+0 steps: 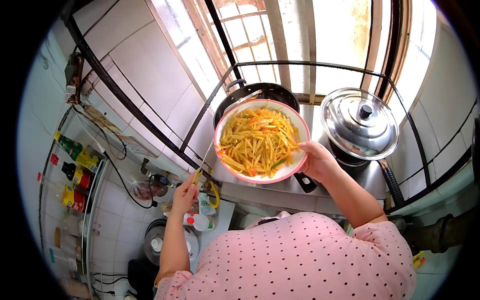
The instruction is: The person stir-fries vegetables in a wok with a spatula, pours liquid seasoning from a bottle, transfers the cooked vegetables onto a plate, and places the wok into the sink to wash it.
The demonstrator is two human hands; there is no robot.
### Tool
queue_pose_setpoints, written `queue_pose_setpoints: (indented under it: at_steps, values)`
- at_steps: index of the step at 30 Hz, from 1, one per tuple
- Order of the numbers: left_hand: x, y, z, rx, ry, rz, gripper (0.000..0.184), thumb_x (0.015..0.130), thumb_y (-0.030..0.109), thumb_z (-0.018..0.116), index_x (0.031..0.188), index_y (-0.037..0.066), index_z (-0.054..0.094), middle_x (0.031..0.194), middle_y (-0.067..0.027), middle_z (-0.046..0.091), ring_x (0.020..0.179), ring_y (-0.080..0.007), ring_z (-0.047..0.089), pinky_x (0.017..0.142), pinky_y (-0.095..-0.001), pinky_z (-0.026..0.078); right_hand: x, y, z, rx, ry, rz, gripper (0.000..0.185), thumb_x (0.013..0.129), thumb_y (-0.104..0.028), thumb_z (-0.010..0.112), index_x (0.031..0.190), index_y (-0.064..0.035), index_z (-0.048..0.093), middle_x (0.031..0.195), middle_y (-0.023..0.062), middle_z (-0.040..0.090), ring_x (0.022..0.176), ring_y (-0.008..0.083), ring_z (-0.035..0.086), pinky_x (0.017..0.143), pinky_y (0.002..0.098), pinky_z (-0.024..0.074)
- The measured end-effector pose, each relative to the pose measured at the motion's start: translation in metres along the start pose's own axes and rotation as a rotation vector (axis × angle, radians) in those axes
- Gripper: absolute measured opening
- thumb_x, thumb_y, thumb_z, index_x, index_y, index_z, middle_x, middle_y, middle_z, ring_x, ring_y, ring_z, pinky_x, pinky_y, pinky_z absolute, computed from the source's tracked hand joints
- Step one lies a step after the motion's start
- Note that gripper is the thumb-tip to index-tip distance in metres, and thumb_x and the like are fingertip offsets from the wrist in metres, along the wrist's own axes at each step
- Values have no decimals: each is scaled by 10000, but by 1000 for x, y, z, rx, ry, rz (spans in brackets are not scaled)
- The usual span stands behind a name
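Note:
My right hand [318, 159] grips the right edge of a white plate [301, 163] with a pink rim, held up over the stove. Heaped on it are yellow shredded potatoes [260, 140] with bits of red and green. Closed around the handle of a long metal spatula [205, 159] is my left hand [185, 194], left of the plate. The spatula's shaft runs up behind the plate, and its head shows partly above the rim. Behind the plate sits a black wok [278, 92], mostly hidden; its dark handle [305, 182] sticks out below.
To the right, a pan with a shiny steel lid [359, 124] rests on the steel stove [280, 197], its black handle [393, 185] pointing toward me. Black metal bars [310, 63] frame the stove. Sauce bottles [75, 175] stand on a left rack; a white-lidded jar [202, 222] is lower left.

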State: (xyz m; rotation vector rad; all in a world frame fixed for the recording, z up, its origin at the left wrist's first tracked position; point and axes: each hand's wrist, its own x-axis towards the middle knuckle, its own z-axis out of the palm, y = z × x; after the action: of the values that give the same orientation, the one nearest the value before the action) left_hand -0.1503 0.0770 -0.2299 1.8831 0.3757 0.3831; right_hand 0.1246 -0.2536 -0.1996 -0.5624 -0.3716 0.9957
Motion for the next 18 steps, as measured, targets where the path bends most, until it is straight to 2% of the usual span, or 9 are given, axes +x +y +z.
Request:
queue_pose_setpoints:
  at_steps: [4, 9, 11, 12, 14, 15, 17, 18]
  values:
    - [3, -16, -4, -43, -61, 40, 440, 981, 313, 471, 1381, 130, 449, 671, 26, 500, 540, -31, 380, 474, -177, 313, 0, -2, 2, 39, 8, 50, 298, 917, -174, 488, 1067, 78, 535, 880, 159, 668, 721, 243, 685, 687, 365, 578]
    - [10, -27, -17, 4, -74, 55, 463, 972, 336, 488, 1376, 112, 452, 685, 20, 515, 556, -39, 408, 482, -179, 326, -2, -2, -4, 46, -33, 78, 339, 914, -172, 477, 1102, 107, 519, 935, 184, 669, 793, 281, 692, 742, 400, 581]
    - [14, -24, -24, 12, -80, 31, 455, 970, 321, 496, 1370, 107, 460, 686, 22, 510, 558, -43, 410, 486, -183, 326, 1, 0, -16, 38, -107, 112, 405, 904, -168, 479, 1226, 76, 450, 1089, 185, 623, 941, 260, 654, 855, 408, 531]
    - [16, -24, -28, 25, -65, 23, 428, 963, 269, 503, 1361, 114, 475, 695, 21, 517, 573, -46, 423, 493, -190, 338, 1, 2, -21, 33, -143, 129, 455, 899, -165, 481, 1288, 61, 415, 1166, 185, 600, 1015, 249, 635, 912, 412, 506]
    - [19, -23, -37, 49, -36, 8, 397, 948, 165, 516, 1343, 130, 505, 713, 18, 530, 602, -53, 449, 509, -204, 363, 0, 3, -25, 72, -206, 115, 457, 899, -167, 479, 1289, 61, 415, 1172, 184, 595, 1009, 240, 635, 912, 405, 506]
    - [19, -23, -40, 70, -40, 25, 404, 952, 202, 518, 1347, 118, 498, 703, 22, 516, 589, -52, 431, 506, -200, 348, -1, 3, -24, 92, -235, 110, 457, 899, -168, 478, 1290, 61, 414, 1174, 184, 593, 1007, 236, 635, 912, 402, 506]
    - [19, -20, -42, 115, -50, 67, 435, 960, 277, 522, 1353, 95, 483, 682, 29, 487, 564, -49, 395, 501, -193, 317, -6, 3, -13, 82, -141, 66, 371, 919, -167, 453, 1177, 98, 479, 1042, 189, 639, 886, 267, 670, 802, 397, 554]
    - [19, -18, -41, 124, -36, 60, 438, 959, 272, 522, 1357, 93, 479, 681, 29, 485, 569, -49, 398, 503, -192, 319, -7, 2, -9, 78, -93, 43, 349, 929, -167, 441, 1121, 117, 511, 976, 192, 661, 826, 282, 688, 746, 394, 578]
